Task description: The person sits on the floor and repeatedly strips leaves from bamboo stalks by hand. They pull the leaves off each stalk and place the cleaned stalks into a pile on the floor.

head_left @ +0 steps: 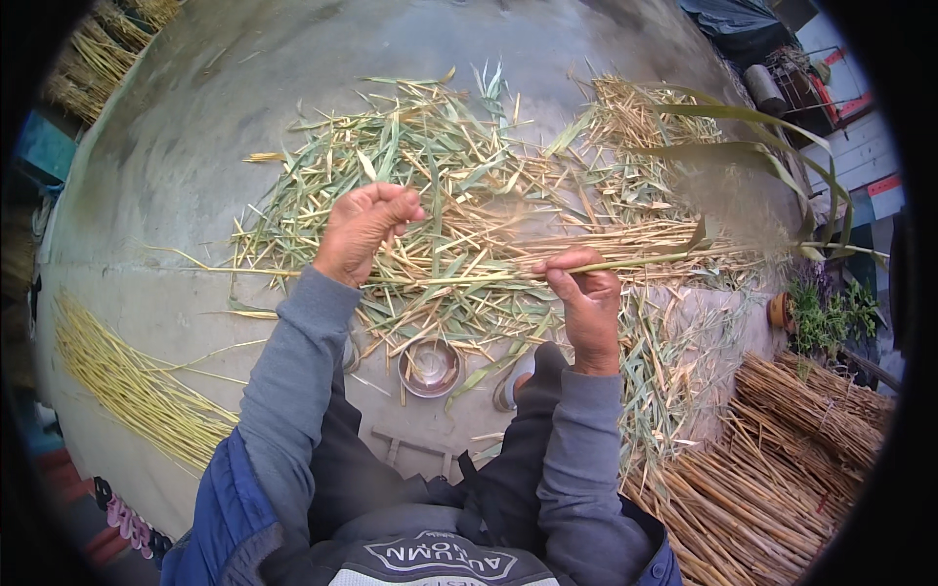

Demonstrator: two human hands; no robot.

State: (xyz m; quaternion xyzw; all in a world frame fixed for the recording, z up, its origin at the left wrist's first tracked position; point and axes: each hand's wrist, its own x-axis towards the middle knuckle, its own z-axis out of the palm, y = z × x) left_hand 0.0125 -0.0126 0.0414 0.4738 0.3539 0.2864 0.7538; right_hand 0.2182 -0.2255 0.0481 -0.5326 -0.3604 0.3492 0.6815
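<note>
A long green-yellow reed stalk (459,280) lies crosswise in front of me. My right hand (588,317) pinches it between thumb and fingers. Toward the right its end carries long green leaves (743,151) that bend up and over. My left hand (366,231) is raised above the stalk, left of the middle, with fingers curled and thumb pressed to them; whether anything thin is between them I cannot make out. Under both hands spreads a heap of cut green and straw-coloured leaves (391,156). A round metal bowl (431,368) stands on the ground between my knees.
Peeled yellow-green stalks (142,381) lie in a bundle at left. Tan stalks (684,237) are laid out beyond my right hand, and thick dry reed bundles (743,498) fill the lower right. A potted plant (826,313) stands at the right edge. The ground (225,146) is concrete.
</note>
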